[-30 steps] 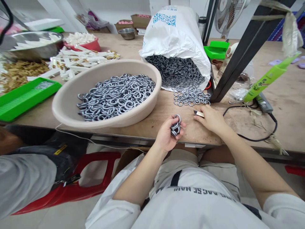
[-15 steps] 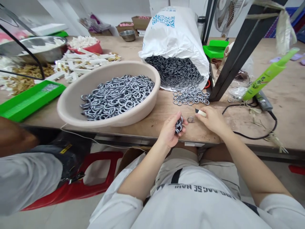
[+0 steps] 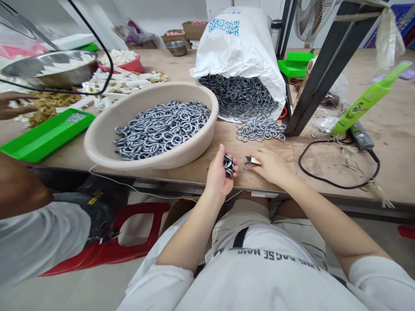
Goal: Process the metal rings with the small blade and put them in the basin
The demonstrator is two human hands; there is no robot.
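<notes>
My left hand (image 3: 220, 172) is curled around several dark grey metal rings (image 3: 228, 166), palm up, at the table's front edge. Just to its right, my right hand (image 3: 269, 166) grips a small cutter-like tool (image 3: 254, 160) with a white body and a dark angled tip. A single ring (image 3: 246, 166) is at the right fingertips, below that tip. Beyond the hands lies a loose patch of rings (image 3: 259, 129), spilling from a white sack (image 3: 240, 47). To the left stands a beige basin (image 3: 97, 149) full of the same rings.
A slanted black metal post (image 3: 324, 77) rises behind my right hand. On the right lie a black cable (image 3: 324, 183) and a green tube-like packet (image 3: 369, 99). At left, a green tray (image 3: 45, 136) sits near another person's hand (image 3: 13, 105).
Both my hands have moved left. The single ring has gone from the tabletop to my right fingertips. Another person's hand has come into view at the left.
</notes>
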